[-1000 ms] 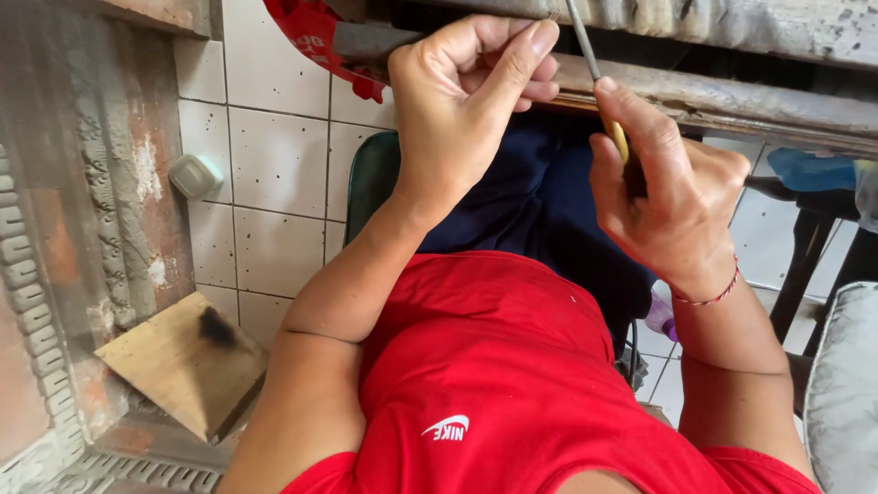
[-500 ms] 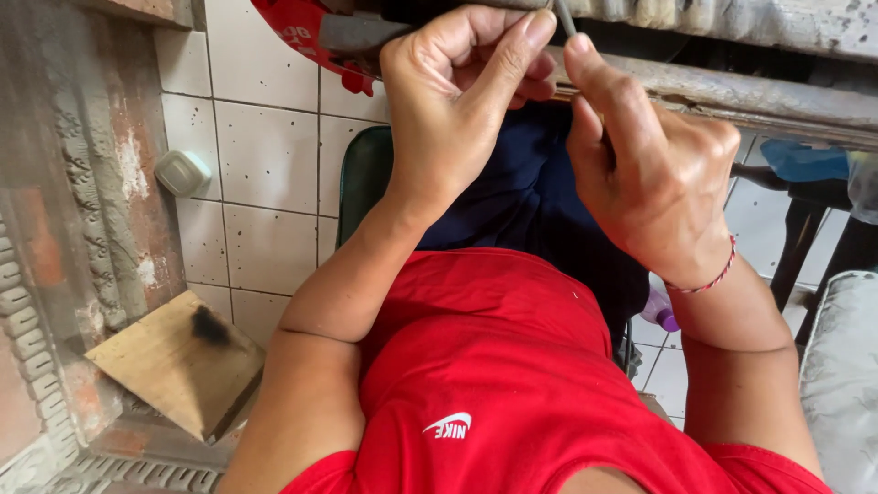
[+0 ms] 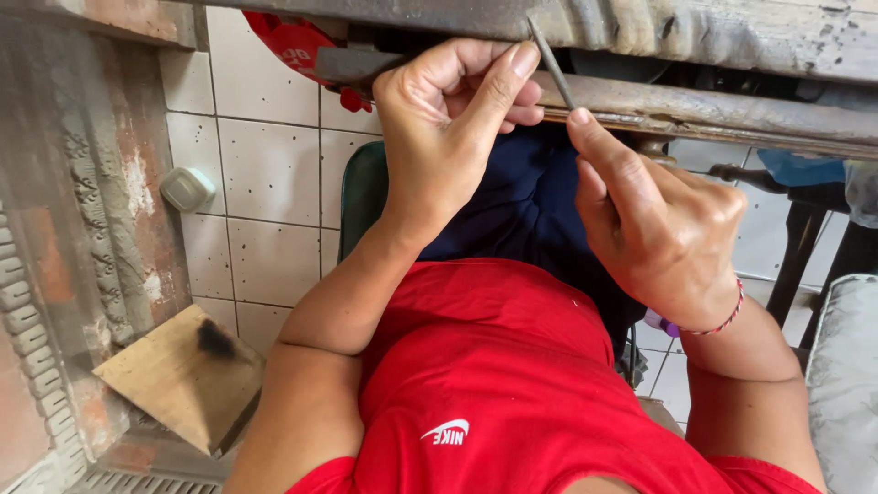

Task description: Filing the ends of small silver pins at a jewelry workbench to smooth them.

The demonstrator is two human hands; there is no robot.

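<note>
My right hand grips a thin metal tool, its forefinger stretched along the shaft, the tip touching the edge of a worn wooden workbench at the top of the head view. My left hand is curled beside the tool, thumb pressed near the shaft and fingers resting on a lower wooden rail. Both forearms rise from a red shirt. What lies on top of the bench is hidden.
A carved, weathered wooden panel stands at the left. A square wooden board with a dark burn mark lies on the tiled floor. A small white round object sits near the panel. A green chair back and dark stool legs show below.
My right hand has slid down the tool and drawn back from the left hand. The view has tilted, so the bench edge sits lower in frame.
</note>
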